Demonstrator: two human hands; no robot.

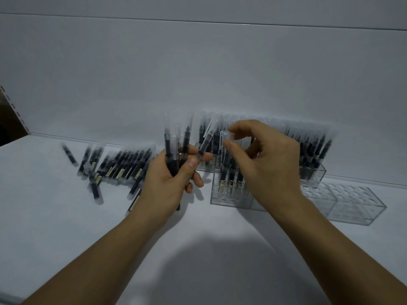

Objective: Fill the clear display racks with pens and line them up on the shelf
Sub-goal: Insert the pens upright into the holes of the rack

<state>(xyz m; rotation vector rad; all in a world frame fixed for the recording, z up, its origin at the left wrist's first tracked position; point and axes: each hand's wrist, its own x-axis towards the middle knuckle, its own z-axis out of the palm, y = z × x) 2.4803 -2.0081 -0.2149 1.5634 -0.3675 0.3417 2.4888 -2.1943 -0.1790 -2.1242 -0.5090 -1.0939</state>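
My left hand [174, 179] grips a bundle of black pens with clear caps [174, 146], held upright above the white shelf. My right hand [262, 157] hovers over a clear display rack [229, 194] that holds a few pens in its left holes; thumb and forefinger pinch the clear cap of one pen [229, 137]. Behind, a full rack of pens [308, 150] stands against the back wall. Loose pens [119, 166] lie in a heap to the left.
An empty clear rack [348, 203] with round holes lies to the right of the one under my hand. The white back wall [198, 73] rises just behind the racks. A perforated upright [13, 108] marks the shelf's left end.
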